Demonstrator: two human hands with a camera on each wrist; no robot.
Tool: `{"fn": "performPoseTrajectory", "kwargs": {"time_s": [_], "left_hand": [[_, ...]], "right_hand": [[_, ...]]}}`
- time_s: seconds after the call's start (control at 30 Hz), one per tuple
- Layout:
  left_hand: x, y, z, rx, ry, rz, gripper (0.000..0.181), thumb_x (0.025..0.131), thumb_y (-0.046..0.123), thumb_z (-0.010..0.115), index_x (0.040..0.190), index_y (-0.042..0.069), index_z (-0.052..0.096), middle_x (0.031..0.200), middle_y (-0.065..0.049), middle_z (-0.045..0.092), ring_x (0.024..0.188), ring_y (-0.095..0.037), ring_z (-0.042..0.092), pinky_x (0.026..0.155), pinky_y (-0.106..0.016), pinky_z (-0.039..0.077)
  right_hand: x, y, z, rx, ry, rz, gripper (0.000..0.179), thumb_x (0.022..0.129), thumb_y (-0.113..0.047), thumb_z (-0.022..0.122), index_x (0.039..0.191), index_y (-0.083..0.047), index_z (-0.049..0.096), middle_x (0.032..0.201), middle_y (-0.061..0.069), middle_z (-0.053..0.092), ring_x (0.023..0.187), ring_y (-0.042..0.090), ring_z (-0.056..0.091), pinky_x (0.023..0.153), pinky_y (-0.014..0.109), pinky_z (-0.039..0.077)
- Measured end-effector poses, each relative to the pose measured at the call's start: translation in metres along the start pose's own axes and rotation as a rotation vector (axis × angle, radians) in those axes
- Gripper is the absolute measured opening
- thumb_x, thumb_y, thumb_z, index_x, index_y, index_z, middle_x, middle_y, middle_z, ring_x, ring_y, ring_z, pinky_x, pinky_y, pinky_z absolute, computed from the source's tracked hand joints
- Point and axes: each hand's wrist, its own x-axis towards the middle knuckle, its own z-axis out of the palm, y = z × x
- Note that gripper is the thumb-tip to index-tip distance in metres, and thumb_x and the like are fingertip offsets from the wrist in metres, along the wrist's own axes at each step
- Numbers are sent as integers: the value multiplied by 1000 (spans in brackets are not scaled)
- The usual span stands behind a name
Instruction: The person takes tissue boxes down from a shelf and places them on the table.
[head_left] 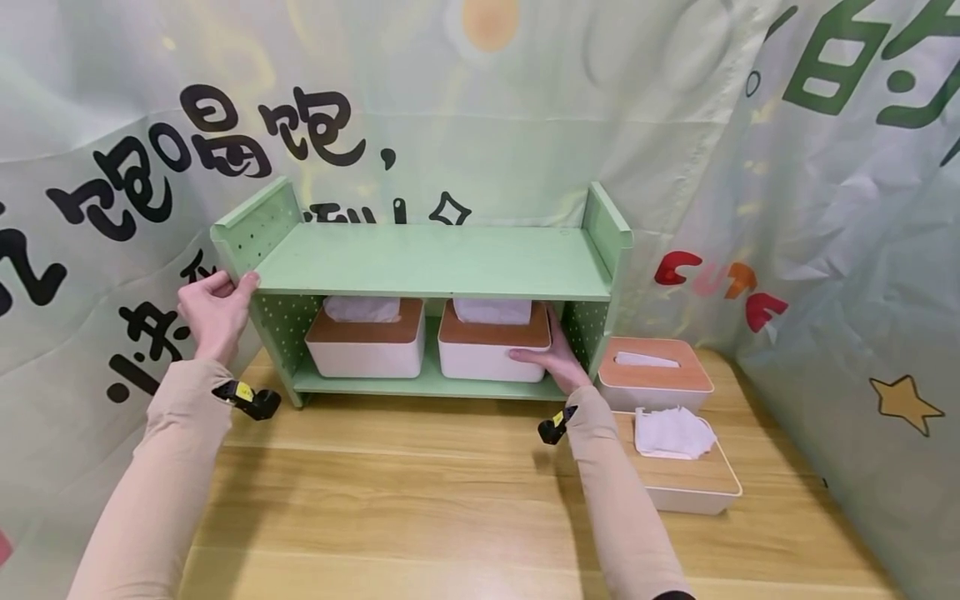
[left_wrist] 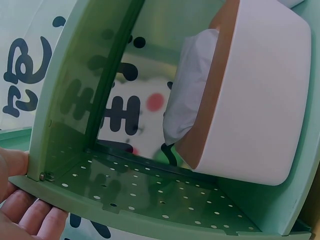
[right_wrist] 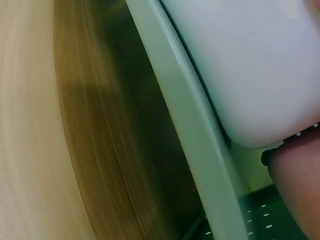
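Note:
My left hand (head_left: pixel 216 312) grips the left side panel of a green two-tier shelf (head_left: pixel 435 260). In the left wrist view its thumb lies on one side of the panel's edge and the curled fingers (left_wrist: pixel 35 217) on the other. On the lower tier two white tissue boxes with brown lids stand side by side: a left tissue box (head_left: pixel 365 354) and a right tissue box (head_left: pixel 487 358). Around the right box's front right corner, my right hand (head_left: pixel 561 360) holds on, thumb across the front and fingers along the side. The right wrist view shows only part of this hand.
Right of the shelf, a tissue box (head_left: pixel 656 375) stands on the wooden table (head_left: pixel 405 492). Nearer to me is another tissue box (head_left: pixel 690 475) with tissue sticking out. A printed curtain (head_left: pixel 480 108) hangs behind and along the right.

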Motion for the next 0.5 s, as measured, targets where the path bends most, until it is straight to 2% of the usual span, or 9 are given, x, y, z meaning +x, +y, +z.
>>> {"fn": "performPoseTrajectory", "kwargs": {"time_s": [0.23, 0.5], "left_hand": [[0, 0, 0, -7, -2, -7, 43, 89, 23, 74, 129, 7, 67, 56, 37, 56, 60, 13, 58, 61, -5, 46], [1, -1, 0, -18, -11, -17, 43, 90, 22, 74, 130, 7, 66, 56, 37, 55, 61, 13, 59, 62, -5, 46]], "right_hand": [[-2, -1, 1, -30, 1, 14, 121, 82, -15, 80, 162, -29, -9, 171, 0, -11, 158, 22, -10, 129, 52, 6], [-2, -3, 1, -23, -27, 6, 122, 81, -11, 79, 162, -19, -12, 171, 6, -11, 159, 24, -8, 130, 49, 4]]}}
